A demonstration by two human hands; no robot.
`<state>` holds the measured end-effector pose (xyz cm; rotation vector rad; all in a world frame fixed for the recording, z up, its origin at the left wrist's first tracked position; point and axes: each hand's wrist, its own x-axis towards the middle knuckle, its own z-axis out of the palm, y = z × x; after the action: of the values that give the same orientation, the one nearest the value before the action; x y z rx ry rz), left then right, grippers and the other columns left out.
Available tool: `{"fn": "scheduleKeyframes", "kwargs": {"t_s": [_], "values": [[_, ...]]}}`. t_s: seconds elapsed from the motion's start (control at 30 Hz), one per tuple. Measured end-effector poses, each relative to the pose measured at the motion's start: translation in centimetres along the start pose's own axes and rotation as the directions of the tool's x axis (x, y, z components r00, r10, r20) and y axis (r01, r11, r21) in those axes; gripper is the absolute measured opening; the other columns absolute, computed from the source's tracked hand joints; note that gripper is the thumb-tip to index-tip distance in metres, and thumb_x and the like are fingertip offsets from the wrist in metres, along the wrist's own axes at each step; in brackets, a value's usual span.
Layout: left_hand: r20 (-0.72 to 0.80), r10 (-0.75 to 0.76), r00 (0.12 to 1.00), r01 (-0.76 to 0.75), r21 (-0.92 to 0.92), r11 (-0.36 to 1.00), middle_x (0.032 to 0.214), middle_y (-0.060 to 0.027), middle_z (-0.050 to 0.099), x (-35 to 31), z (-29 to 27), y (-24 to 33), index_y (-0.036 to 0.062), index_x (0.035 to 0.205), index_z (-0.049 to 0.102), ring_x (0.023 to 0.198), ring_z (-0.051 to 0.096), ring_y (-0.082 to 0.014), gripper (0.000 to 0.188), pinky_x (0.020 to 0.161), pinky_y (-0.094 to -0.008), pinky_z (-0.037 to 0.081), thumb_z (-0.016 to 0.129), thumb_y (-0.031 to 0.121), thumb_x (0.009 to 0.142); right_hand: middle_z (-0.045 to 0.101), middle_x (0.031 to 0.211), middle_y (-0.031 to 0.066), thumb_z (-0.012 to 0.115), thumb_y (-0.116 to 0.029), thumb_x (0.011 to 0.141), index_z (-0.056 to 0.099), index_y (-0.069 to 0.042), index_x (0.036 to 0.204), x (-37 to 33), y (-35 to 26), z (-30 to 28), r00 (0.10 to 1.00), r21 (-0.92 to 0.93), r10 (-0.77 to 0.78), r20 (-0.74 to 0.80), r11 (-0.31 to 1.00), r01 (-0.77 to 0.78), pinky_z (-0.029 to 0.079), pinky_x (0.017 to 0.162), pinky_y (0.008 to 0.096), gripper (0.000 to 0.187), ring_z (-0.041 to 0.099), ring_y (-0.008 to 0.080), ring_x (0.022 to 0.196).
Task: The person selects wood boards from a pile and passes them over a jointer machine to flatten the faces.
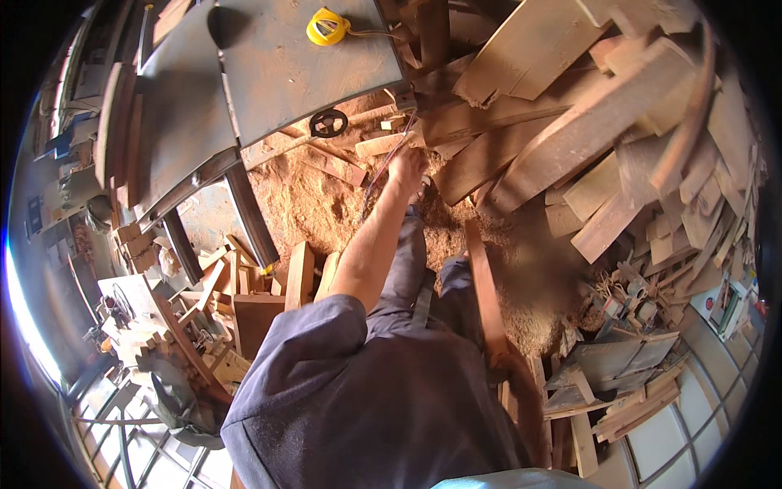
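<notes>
My left arm stretches ahead, and my left hand (407, 168) hangs near the front corner of a grey metal machine table (314, 61). Its fingers look curled in; whatever they hold, if anything, is hidden. A thin reddish cable (389, 159) runs down right beside this hand. At my right side, my right hand (509, 365) is closed around the lower part of a long narrow wooden board (482, 281). The board points away from me, its far end over the sawdust. Shadow covers part of the right hand.
A yellow tape measure (327, 28) lies on the machine table, above a black handwheel (328, 123). Sawdust (305, 196) covers the floor. Piled planks (599, 122) fill the right side. Wooden offcuts (300, 273) stand at left, and a grey panel (615, 363) lies at lower right.
</notes>
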<state>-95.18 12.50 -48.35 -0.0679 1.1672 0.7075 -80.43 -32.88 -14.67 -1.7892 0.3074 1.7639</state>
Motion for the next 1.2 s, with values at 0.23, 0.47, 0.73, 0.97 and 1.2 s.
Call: {"fn": "scheduleKeyframes", "kwargs": {"t_s": [0.23,0.47,0.73,0.97,1.2], "values": [[0.093,-0.002,0.996,0.035,-0.353,0.935,0.132,-0.0156,0.06,16.5,2.0,4.0,0.0111,0.138,0.052,0.117,0.058,-0.0348,0.059,0.103,-0.0509,0.048,0.049,0.056,0.1,0.065,0.087,0.0038,0.058,-0.018,0.092,0.037,0.002,0.156,3.5,-1.2,6.3,0.979,0.131,0.201,-0.036,0.972,-0.195,0.046,0.066,0.0227,0.071,0.057,0.0104,0.07],[0.404,0.05,0.914,0.121,-0.386,0.914,0.107,-0.0023,0.069,21.6,2.4,5.1,0.0083,0.112,0.067,0.099,0.064,-0.0194,0.023,0.084,-0.0345,0.051,0.059,0.022,0.096,0.065,0.091,0.0033,0.058,-0.018,0.092,0.037,0.001,0.157,5.3,-3.6,10.2,0.961,0.209,0.277,0.002,0.94,-0.271,0.046,0.068,0.0226,0.071,0.057,0.0097,0.074],[0.269,-0.078,0.96,0.167,-0.328,0.93,0.08,0.0046,0.045,16.4,7.6,7.2,0.0108,0.094,0.061,0.074,0.048,-0.0122,0.037,0.069,-0.0225,0.044,0.061,-0.02,0.073,0.065,0.096,0.0027,0.059,-0.018,0.092,0.036,-0.001,0.158,6.1,-5.7,12.4,0.962,0.279,0.27,0.033,0.922,-0.268,0.047,0.07,0.0225,0.071,0.058,0.009,0.078],[0.387,-0.037,0.921,0.154,-0.274,0.949,0.087,0.0003,0.064,21.3,3.0,5.8,0.0142,0.09,0.065,0.08,0.062,-0.0159,0.009,0.074,-0.0303,0.053,0.06,0.008,0.085,0.068,0.107,0.0044,0.065,-0.022,0.099,0.034,-0.004,0.159,7.1,-0.5,10.4,0.987,0.361,0.135,0.09,0.919,-0.159,0.053,0.075,0.0276,0.069,0.065,0.0123,0.089],[0.064,-0.254,0.965,0.26,-0.116,0.959,0.11,-0.0079,0.065,19.8,0.2,5.5,0.0077,0.108,0.063,0.094,0.066,-0.0308,0.052,0.096,-0.0407,0.056,0.059,0.058,0.098,0.066,0.101,0.0022,0.061,-0.02,0.094,0.047,-0.004,0.147,7.3,-0.8,9.4,0.998,0.399,0.066,-0.009,0.915,-0.057,0.048,0.067,0.0237,0.057,0.061,0.0095,0.082]]}}
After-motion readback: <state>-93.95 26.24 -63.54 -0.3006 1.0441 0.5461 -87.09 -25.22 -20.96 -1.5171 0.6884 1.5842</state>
